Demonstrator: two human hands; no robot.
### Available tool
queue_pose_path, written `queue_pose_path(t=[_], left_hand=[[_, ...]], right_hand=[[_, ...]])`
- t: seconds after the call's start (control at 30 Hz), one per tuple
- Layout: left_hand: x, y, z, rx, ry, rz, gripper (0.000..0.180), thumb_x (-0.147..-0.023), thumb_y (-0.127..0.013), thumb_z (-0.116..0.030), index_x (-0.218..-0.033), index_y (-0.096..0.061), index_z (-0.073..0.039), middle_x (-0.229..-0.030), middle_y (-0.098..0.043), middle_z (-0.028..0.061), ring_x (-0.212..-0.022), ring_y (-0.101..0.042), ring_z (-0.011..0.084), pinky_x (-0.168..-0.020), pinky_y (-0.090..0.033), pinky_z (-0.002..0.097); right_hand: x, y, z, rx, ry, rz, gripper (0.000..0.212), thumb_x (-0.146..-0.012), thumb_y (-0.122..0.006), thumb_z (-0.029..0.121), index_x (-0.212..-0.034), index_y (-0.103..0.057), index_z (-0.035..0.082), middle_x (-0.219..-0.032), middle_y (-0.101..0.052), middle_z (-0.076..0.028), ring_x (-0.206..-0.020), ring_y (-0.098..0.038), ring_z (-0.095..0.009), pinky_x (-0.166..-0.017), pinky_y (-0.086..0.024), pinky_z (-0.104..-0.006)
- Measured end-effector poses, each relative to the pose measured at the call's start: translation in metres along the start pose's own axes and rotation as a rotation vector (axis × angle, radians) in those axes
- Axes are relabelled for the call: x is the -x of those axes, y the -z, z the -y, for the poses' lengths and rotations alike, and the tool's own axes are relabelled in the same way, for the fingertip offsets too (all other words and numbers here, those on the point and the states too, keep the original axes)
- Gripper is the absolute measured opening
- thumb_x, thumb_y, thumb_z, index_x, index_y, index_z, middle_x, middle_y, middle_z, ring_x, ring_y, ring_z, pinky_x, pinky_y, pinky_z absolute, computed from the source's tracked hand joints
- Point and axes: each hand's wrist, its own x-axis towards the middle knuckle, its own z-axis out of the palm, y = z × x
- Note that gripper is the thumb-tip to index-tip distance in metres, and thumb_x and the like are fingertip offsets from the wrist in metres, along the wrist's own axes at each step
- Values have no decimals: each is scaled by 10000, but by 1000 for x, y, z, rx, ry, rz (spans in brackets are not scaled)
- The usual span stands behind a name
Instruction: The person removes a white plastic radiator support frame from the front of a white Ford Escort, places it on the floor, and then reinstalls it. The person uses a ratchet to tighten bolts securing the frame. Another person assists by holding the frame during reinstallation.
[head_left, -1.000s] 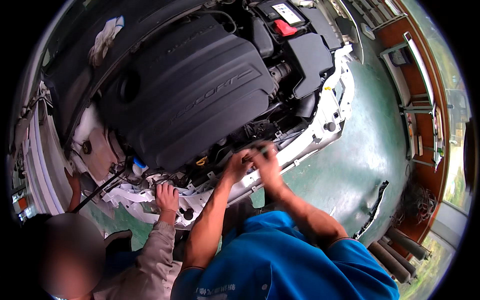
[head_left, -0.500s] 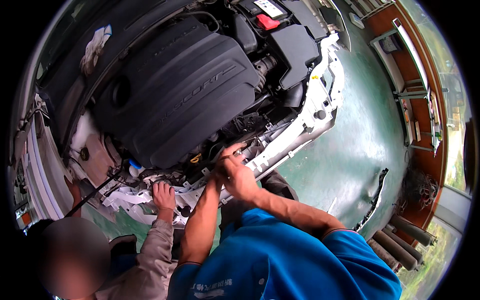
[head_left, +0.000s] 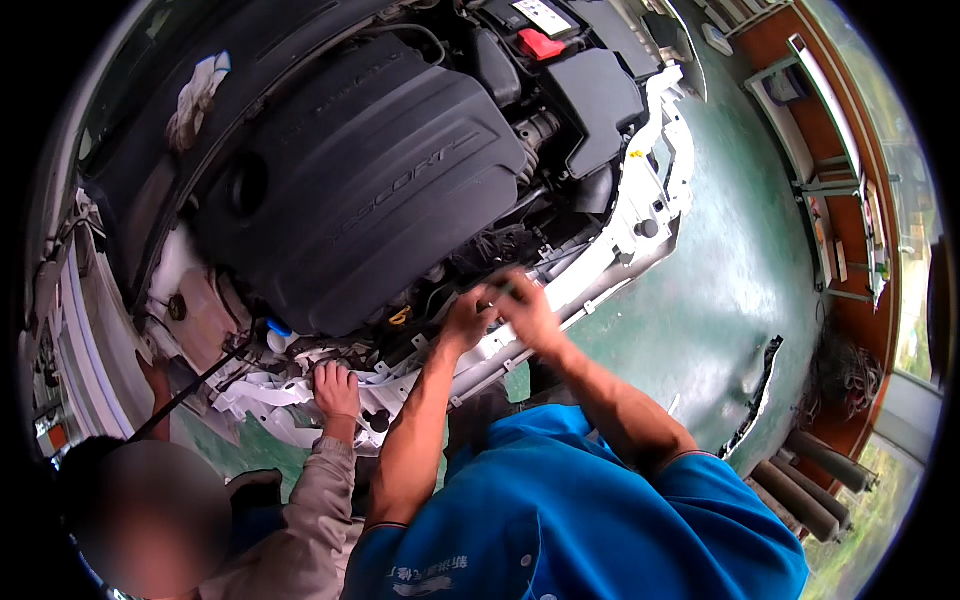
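Close together above the white front panel of a car's engine bay are my two hands. The fingers of my left hand are curled in at the panel's inner edge; whatever they hold is hidden. Just to its right, my right hand is smeared by motion, its fingertips near the left hand's. Behind them lies the large black engine cover. A yellow dipstick handle sticks up left of my left hand.
At the left, a co-worker's hand rests on the same white panel. A black rod slants up beside it. A blue cap and a red battery terminal cover show in the bay. Metal cylinders lie at the right.
My right hand has moved right and forward, off its place over my left hand. My left hand, partly covered before, shows more now. The co-worker's hand stays on the panel.
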Motion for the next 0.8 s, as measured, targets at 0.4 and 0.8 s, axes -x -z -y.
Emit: queue_pose_path(t=[0.4,0.8], left_hand=[[-6,0,-3,-152,156,80,431,-885,-583,-250,-1238,-606,-4,-1165,-675,197,-1094,-653,291,-927,-498,382],[-3,-2,-29,-188,204,17,393,-856,-656,-117,-1219,-575,11,-1118,-655,268,-1086,-637,376,-908,-493,434]], right_hand=[[-10,16,12,-69,-82,-53,195,-874,-713,164,-1023,-646,57,-940,-650,-114,-851,-643,-271,-768,-524,-380],[-26,39,-6,-317,-273,-57,173,-933,-637,105,-1087,-603,33,-876,-655,-62,-739,-637,-161,-677,-521,-299]])
